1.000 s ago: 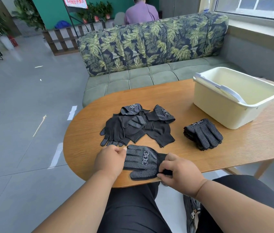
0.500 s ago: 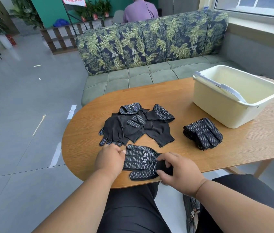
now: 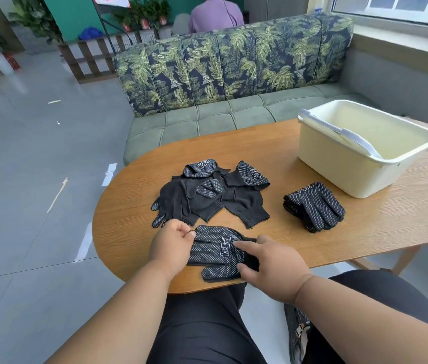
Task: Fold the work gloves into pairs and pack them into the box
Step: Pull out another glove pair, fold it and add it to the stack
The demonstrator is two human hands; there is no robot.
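Observation:
A black dotted work glove (image 3: 215,250) lies flat at the table's near edge, fingers to the left. My left hand (image 3: 172,244) pinches its fingertip end. My right hand (image 3: 268,261) holds the cuff end, its index finger stretched over the glove's palm and its thumb under the cuff. Behind lies a loose heap of black gloves (image 3: 207,195). A folded stack of gloves (image 3: 315,206) sits to the right. The cream plastic box (image 3: 338,166) stands at the far right with nothing visible inside.
The oval wooden table (image 3: 365,232) ends just before my knees. A white handle (image 3: 338,132) lies across the box's rim. A leaf-print sofa (image 3: 233,69) stands behind the table, and a person sits beyond it with their back turned.
My right hand has slid left along the glove from the cuff, its index finger now reaching onto the palm. My left hand stays at the fingertips.

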